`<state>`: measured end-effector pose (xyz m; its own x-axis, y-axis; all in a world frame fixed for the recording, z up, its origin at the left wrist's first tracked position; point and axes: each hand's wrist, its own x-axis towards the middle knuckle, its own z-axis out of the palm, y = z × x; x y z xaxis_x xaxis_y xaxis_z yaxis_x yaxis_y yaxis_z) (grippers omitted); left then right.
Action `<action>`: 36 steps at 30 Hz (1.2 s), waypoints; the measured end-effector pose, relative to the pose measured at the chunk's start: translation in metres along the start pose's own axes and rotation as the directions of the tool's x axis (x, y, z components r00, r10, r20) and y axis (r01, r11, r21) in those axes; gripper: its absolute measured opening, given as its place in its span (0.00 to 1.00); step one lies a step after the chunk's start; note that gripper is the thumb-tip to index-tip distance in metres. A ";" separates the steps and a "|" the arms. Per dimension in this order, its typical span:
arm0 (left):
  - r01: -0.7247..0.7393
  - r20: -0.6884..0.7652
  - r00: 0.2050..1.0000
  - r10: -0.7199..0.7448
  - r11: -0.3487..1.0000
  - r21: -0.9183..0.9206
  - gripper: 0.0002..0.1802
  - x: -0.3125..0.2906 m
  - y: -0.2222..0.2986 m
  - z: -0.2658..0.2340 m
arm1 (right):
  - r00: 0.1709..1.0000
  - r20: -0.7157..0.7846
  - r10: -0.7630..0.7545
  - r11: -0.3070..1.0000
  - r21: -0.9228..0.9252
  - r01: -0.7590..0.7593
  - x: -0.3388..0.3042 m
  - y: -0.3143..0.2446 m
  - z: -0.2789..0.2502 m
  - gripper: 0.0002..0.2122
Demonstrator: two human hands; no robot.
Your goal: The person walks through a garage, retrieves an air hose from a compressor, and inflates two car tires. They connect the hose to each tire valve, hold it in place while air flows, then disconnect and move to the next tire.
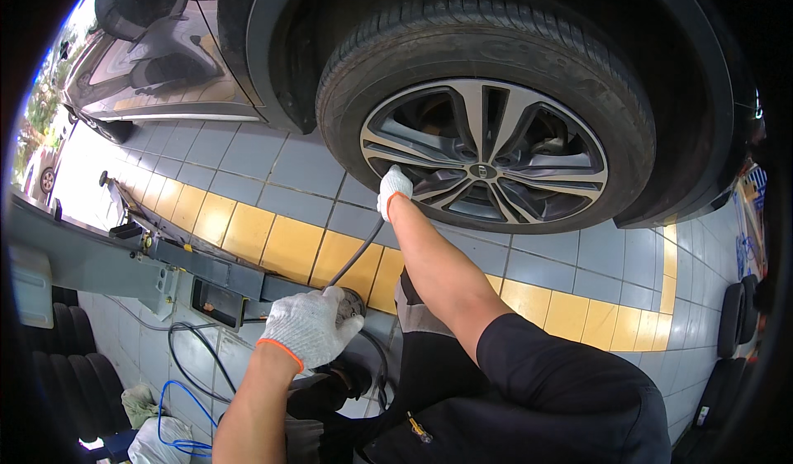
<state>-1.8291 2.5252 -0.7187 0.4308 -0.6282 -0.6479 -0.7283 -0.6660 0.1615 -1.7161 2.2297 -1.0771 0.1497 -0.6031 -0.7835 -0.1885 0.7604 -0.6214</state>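
Note:
A dark tyre (363, 125) on a silver-and-black alloy wheel (475, 117) hangs under the car's wheel arch. My right hand (394, 187), in a white knit glove with an orange cuff, is closed at the lower left of the rim. It pinches the upper end of a dark hose (361, 252); the fingertips' contact is hidden. Lower down, my left hand (304, 328), gloved alike, grips a tyre inflator with a round gauge (353, 305), mostly covered by the fingers. The hose runs from there up to my right hand.
A grey lift arm (91, 257) reaches in from the left. Black cable (173, 356) and blue hose (165, 406) loop over the floor near stacked tyres (91, 381). More tyres (731, 319) stand at far right. Yellow tiles (248, 233) cross the grey floor.

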 end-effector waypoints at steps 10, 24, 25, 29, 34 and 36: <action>-0.024 -0.013 1.000 0.025 0.999 0.032 0.34 -0.001 -0.001 0.001 | 1.000 -0.016 0.005 1.000 0.027 -0.005 -0.010 -0.003 -0.001 0.31; -0.016 0.002 1.000 0.016 1.000 0.017 0.31 -0.001 0.002 -0.002 | 1.000 -0.024 -0.011 1.000 0.028 0.012 -0.004 0.000 0.001 0.31; -0.013 -0.004 1.000 0.013 1.000 0.007 0.31 0.000 0.002 -0.001 | 1.000 -0.015 -0.013 0.999 0.036 0.014 -0.003 0.001 0.002 0.31; -0.038 -0.027 0.999 0.039 0.999 0.011 0.31 0.001 0.000 0.001 | 1.000 -0.005 -0.012 1.000 0.012 0.012 -0.004 -0.001 0.001 0.30; -0.037 -0.036 0.999 0.037 0.999 0.019 0.31 0.001 0.000 0.003 | 0.999 0.031 -0.039 0.996 -0.074 0.042 -0.013 -0.004 -0.004 0.29; -0.033 -0.028 0.999 0.034 0.999 0.023 0.31 0.001 0.001 0.002 | 0.998 0.057 -0.025 0.999 -0.036 0.027 -0.012 -0.003 -0.005 0.29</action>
<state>-1.8307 2.5251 -0.7208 0.4208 -0.6616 -0.6207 -0.7541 -0.6354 0.1662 -1.7224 2.2334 -1.0661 0.2091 -0.6077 -0.7662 -0.2190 0.7345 -0.6423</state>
